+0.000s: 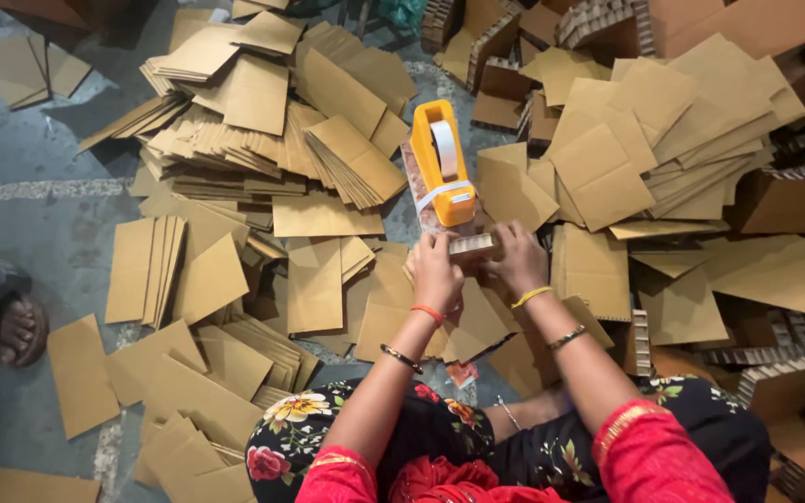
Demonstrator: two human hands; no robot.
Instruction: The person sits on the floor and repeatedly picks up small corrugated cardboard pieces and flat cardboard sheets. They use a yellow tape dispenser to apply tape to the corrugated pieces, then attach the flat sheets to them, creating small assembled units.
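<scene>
Corrugated cardboard, a small stacked block (473, 246) of it, sits pinched between both hands just below the yellow tape dispenser (442, 163), out on the floor (20, 149) amid loose brown sheets (314, 284), well away from its edges. The left hand (436, 272) has its fingers clenched over the block's near-left end, and the right hand (517, 261) clamps the other end. It looks light and stiff but crushable along its ribbed edges, so the flat faces at each end seem the best hold.

Loose cardboard sheets (253, 93) heaped on floor (20, 149) (sandalled foot (19, 328) left).
</scene>
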